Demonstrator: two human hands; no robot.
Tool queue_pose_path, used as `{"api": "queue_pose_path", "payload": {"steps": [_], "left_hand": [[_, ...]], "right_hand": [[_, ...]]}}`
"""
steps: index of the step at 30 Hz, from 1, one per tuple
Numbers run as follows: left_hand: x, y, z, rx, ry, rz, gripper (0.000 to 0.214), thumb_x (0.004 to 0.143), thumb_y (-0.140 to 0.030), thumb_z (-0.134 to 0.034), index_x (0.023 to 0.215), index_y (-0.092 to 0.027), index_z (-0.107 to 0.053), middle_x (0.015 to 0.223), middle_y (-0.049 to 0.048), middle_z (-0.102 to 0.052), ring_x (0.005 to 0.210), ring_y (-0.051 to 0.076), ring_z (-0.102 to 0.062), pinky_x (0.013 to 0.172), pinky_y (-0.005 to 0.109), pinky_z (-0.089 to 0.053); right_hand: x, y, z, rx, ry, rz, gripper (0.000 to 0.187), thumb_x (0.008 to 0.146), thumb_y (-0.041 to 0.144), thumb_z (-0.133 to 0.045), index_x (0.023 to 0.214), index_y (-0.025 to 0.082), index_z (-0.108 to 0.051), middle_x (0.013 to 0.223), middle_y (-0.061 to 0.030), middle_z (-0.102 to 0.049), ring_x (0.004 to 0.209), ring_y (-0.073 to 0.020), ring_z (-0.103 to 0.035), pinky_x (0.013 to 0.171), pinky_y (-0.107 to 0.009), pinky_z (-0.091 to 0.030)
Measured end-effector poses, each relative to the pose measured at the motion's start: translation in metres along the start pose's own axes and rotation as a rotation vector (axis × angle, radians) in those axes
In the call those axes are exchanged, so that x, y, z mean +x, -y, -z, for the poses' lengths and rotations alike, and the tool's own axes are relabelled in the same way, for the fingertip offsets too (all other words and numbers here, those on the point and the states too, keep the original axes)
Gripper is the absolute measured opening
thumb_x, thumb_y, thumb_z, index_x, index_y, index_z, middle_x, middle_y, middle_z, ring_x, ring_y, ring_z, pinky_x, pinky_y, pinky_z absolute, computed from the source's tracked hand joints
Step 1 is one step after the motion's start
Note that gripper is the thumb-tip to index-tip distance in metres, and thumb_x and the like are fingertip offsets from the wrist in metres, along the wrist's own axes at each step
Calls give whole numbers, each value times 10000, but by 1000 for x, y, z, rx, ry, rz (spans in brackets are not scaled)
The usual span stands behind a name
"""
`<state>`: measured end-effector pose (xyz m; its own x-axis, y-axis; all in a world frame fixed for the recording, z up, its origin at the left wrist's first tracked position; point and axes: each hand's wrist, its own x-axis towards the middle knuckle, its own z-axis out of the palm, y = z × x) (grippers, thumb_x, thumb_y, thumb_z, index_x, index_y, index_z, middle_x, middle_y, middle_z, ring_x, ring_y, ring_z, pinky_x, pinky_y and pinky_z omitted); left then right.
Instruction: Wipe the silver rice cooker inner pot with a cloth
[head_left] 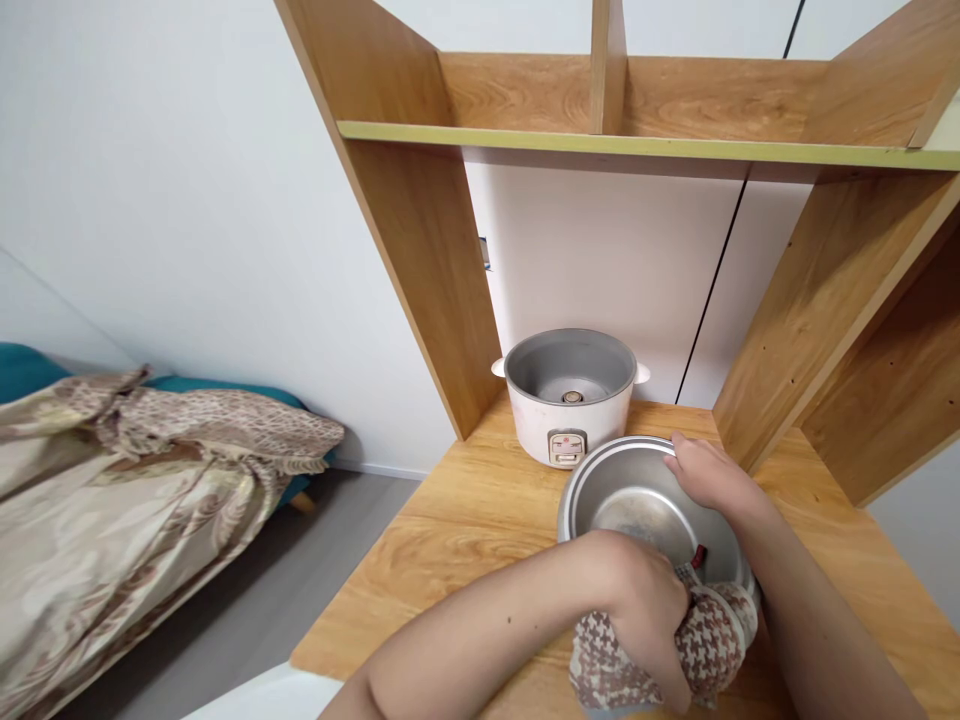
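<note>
On a wooden desk point(382, 590), the left hand point(645, 610) is closed around a bunched, brown-and-white patterned cloth point(712, 640) at the near rim of a metal pot point(637, 510). The pot sits between the hands, round mouth facing up, its axis's exact tilt unclear, and the right hand point(701, 470), partly curled, grips the far-right rim. Beyond both hands stand a white rice cooker point(532, 425), open upward, and wooden shelving point(420, 250).

White wall point(210, 180), upper left. Teal sofa point(30, 368), patterned cover point(127, 520), lower left; grey floor point(322, 540) alongside. Wooden desk point(442, 530), lower centre; yellow-edged shelf point(540, 140) above. Bright, even light.
</note>
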<state>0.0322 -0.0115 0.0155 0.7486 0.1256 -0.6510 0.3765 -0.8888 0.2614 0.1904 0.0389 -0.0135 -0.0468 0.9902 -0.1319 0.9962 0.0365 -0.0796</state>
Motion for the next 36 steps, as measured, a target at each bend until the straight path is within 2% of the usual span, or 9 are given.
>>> {"api": "queue_pose_path", "payload": {"steps": [7,14,17,21,24,31,36], "left_hand": [[-2,0,5,-24,39,-14,801,674,-697,-662,1096,-23,-755,882,204,-768,665,272,-686,631,372,-535],[-4,-1,7,-20,84,-16,829,711,-678,-611,1217,-27,-698,1031,212,-765,856,308,-722,751,384,-565],[-2,2,5,-22,59,-30,765,708,-649,-633,1161,-38,-721,954,189,-771,789,294,-714,718,380,-567],[2,4,1,-59,-11,-49,596,617,-597,-734,953,-106,-770,723,116,-729,629,265,-673,597,362,-547],[2,4,1,-72,-18,-27,545,604,-587,-742,920,-144,-771,669,87,-708,594,256,-655,583,365,-543],[-2,1,5,-29,40,-36,808,687,-672,-642,1170,-29,-716,957,198,-766,745,286,-701,685,374,-562],[-1,2,3,-22,59,-21,829,693,-697,-610,1185,-38,-712,988,191,-765,808,288,-710,703,362,-559]], "right_hand": [[-2,1,2,1,2,-1,316,1046,321,-396,1202,142,-603,1151,-185,-725,1069,-263,-687,821,-320,-448],[-1,1,1,1,-7,10,316,1038,320,-381,1173,132,-597,1147,-209,-721,1064,-299,-690,790,-346,-454],[-1,0,0,5,-12,17,318,1032,314,-375,1162,126,-596,1141,-216,-720,1063,-317,-692,782,-360,-453],[0,-1,-1,8,-11,24,326,1030,312,-368,1168,124,-597,1145,-220,-718,1064,-320,-691,788,-366,-453],[0,0,-1,5,-13,19,331,1031,314,-370,1167,118,-600,1149,-224,-716,1060,-314,-689,788,-363,-453],[-1,0,0,3,-14,12,322,1031,315,-375,1168,131,-601,1139,-210,-724,1049,-298,-694,779,-346,-451],[-2,0,2,4,-10,16,322,1033,318,-374,1162,135,-606,1130,-208,-725,1046,-304,-695,774,-350,-455]]}}
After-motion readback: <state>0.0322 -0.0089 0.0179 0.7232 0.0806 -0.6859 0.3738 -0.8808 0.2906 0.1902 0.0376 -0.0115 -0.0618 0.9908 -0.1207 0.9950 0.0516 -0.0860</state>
